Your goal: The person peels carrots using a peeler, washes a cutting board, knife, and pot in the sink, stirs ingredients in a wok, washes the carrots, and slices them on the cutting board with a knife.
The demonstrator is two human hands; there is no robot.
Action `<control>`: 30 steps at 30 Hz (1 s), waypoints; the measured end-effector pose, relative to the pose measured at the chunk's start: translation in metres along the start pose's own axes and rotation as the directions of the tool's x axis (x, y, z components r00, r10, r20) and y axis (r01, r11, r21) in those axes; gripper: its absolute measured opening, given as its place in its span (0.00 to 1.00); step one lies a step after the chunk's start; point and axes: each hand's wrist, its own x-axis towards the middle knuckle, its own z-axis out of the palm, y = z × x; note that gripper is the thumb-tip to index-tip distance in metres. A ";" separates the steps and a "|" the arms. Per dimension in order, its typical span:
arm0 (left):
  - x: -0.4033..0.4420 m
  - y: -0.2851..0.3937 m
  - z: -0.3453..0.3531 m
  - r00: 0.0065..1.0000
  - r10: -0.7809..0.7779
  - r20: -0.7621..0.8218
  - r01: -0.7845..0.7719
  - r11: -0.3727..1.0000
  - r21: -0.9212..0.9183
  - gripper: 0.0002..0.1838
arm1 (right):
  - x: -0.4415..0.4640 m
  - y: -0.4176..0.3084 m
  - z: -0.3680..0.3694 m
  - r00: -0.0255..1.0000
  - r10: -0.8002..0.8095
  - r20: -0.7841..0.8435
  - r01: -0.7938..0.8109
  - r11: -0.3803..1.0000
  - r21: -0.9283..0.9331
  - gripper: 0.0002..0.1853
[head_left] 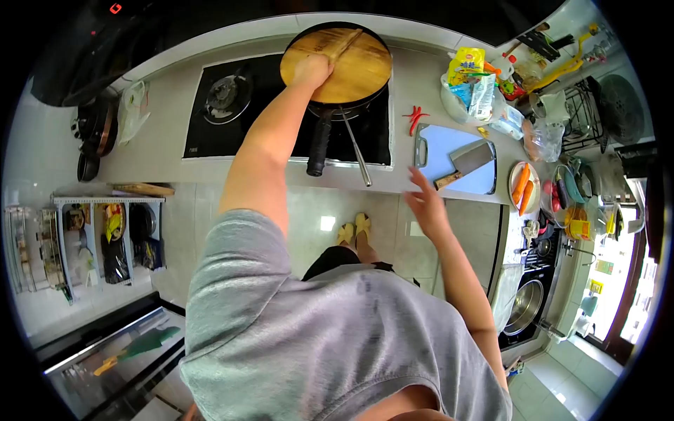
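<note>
A round wooden lid (366, 64) covers the black wok (320, 144) on the right burner of the stove. My left hand (313, 71) is closed around the raised wooden bar across the lid's top. From under the lid's front edge sticks a long metal utensil handle (357, 151); its other end is hidden. My right hand (426, 203) hangs in front of the counter edge, fingers apart, holding nothing. Nearest to it is a light blue cutting board (441, 144) with a cleaver (472, 157) lying on it.
Red chili peppers (416, 118) lie behind the board. Further right are a bowl of seasoning packets (467, 91), a plate with carrots (523, 188) and the sink (524, 307). At left are the other burner (227, 98) and a plastic bag (133, 112).
</note>
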 end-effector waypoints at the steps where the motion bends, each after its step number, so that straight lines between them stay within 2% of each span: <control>1: 0.001 0.001 -0.008 0.998 0.014 -0.054 -0.013 1.000 0.007 0.21 | 0.019 -0.018 0.021 0.995 0.084 0.047 -0.087 0.993 0.073 0.35; 2: -0.003 -0.001 -0.019 0.994 0.027 -0.105 -0.025 1.000 0.015 0.23 | 0.033 -0.034 0.037 0.981 0.166 0.101 -0.179 0.974 0.141 0.38; 3: -0.009 -0.006 -0.034 0.995 0.011 -0.103 -0.009 1.000 0.020 0.23 | 0.044 -0.042 0.049 0.980 0.162 0.118 -0.178 0.974 0.142 0.38; 5: -0.024 -0.011 -0.076 0.981 -0.056 -0.187 0.054 0.998 -0.016 0.23 | 0.061 -0.053 0.066 0.933 0.297 0.205 -0.343 0.906 0.247 0.45; 6: -0.038 -0.021 -0.095 0.961 -0.133 -0.243 0.116 0.990 -0.081 0.24 | 0.070 -0.045 0.072 0.931 0.293 0.218 -0.343 0.906 0.249 0.45; 7: -0.052 -0.034 -0.115 0.944 -0.236 -0.231 0.205 0.967 -0.151 0.24 | 0.079 -0.027 0.078 0.965 0.200 0.169 -0.213 0.975 0.059 0.47; 8: -0.070 -0.051 -0.132 0.926 -0.287 -0.246 0.249 0.953 -0.174 0.24 | 0.087 -0.009 0.084 0.986 0.096 0.139 -0.076 0.987 -0.139 0.50; 9: -0.089 -0.075 -0.138 0.887 -0.298 -0.354 0.246 0.952 -0.183 0.24 | 0.097 0.004 0.091 0.994 -0.108 0.004 0.105 0.953 -0.284 0.50; 10: -0.108 -0.099 -0.149 0.871 -0.380 -0.312 0.302 0.914 -0.271 0.24 | 0.106 -0.005 0.088 0.998 -0.052 -0.026 0.039 0.936 -0.350 0.47; 11: -0.124 -0.134 -0.148 0.861 -0.411 -0.299 0.327 0.899 -0.292 0.24 | 0.112 -0.020 0.081 0.991 -0.115 -0.075 0.073 0.903 -0.423 0.46; 12: -0.136 -0.185 -0.131 0.843 -0.413 -0.346 0.282 0.885 -0.371 0.24 | 0.117 -0.034 0.072 0.993 -0.108 -0.055 0.071 0.882 -0.466 0.41; 13: -0.156 -0.224 -0.127 0.819 -0.469 -0.330 0.285 0.832 -0.476 0.25 | 0.125 -0.052 0.064 0.998 -0.051 -0.047 0.016 0.831 -0.556 0.37; 14: -0.184 -0.246 -0.131 0.767 -0.538 -0.349 0.338 0.801 -0.494 0.25 | 0.127 -0.067 0.057 0.999 0.014 -0.046 -0.040 0.768 -0.640 0.33; 15: -0.206 -0.292 -0.125 0.740 -0.577 -0.345 0.422 0.798 -0.430 0.24 | 0.122 -0.077 0.047 1.000 -0.001 -0.025 -0.016 0.755 -0.656 0.28; 17: -0.262 -0.324 -0.135 0.702 -0.584 -0.409 0.399 0.797 -0.453 0.25 | 0.100 -0.096 0.027 0.999 -0.020 -0.030 -0.004 0.777 -0.629 0.23; 18: -0.285 -0.353 -0.133 0.686 -0.597 -0.415 0.487 0.801 -0.347 0.26 | 0.078 -0.121 0.018 1.000 -0.017 -0.014 0.004 0.778 -0.628 0.24; 19: -0.309 -0.367 -0.134 0.649 -0.590 -0.480 0.547 0.801 -0.243 0.26 | 0.067 -0.115 0.013 0.998 -0.042 -0.036 0.010 0.774 -0.633 0.25; 20: -0.329 -0.398 -0.125 0.659 -0.583 -0.476 0.536 0.807 -0.247 0.26 | 0.052 -0.122 0.013 0.998 -0.034 -0.054 -0.008 0.775 -0.632 0.25; 21: -0.347 -0.429 -0.114 0.634 -0.612 -0.472 0.591 0.777 -0.214 0.26 | 0.037 -0.137 0.011 1.000 -0.003 -0.031 -0.017 0.775 -0.631 0.24; 22: -0.364 -0.437 -0.116 0.625 -0.641 -0.446 0.588 0.762 -0.271 0.26 | 0.030 -0.147 0.014 1.000 0.028 -0.005 -0.025 0.774 -0.632 0.24; 23: -0.376 -0.449 -0.111 0.585 -0.646 -0.491 0.628 0.743 -0.231 0.26 | 0.029 -0.147 0.022 0.999 0.036 -0.018 -0.039 0.772 -0.635 0.24; 26: -0.400 -0.477 -0.106 0.527 -0.711 -0.466 0.688 0.679 -0.256 0.25 | 0.038 -0.134 0.061 1.000 0.002 -0.025 -0.016 0.808 -0.589 0.23; 27: -0.403 -0.486 -0.103 0.535 -0.709 -0.460 0.683 0.683 -0.258 0.25 | 0.056 -0.130 0.080 0.997 0.023 -0.069 -0.060 0.789 -0.612 0.22; 29: -0.408 -0.501 -0.098 0.471 -0.744 -0.474 0.672 0.651 -0.354 0.25 | 0.082 -0.115 0.106 0.991 0.057 -0.124 -0.123 0.767 -0.630 0.22; 30: -0.409 -0.505 -0.097 0.481 -0.742 -0.466 0.668 0.655 -0.354 0.25 | 0.094 -0.105 0.114 0.985 -0.011 -0.175 -0.088 0.830 -0.551 0.21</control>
